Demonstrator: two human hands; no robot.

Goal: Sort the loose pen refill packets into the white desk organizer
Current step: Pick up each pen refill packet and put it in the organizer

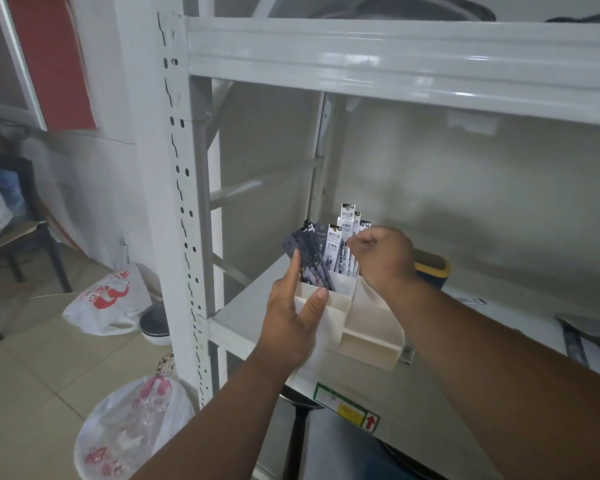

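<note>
We see a grey metal shelf [243,317] carrying the white desk organizer [368,327], with loose packets [582,344] right.

The white desk organizer [371,344] sits at the shelf [243,306] edge. Its back slots are full of pen refill packets [329,251]. The front slots are open from above. A dark bin with a yellow rim [433,266] stands close behind. The shelf beam [395,60] hangs well above, with lots of room under it.
</note>
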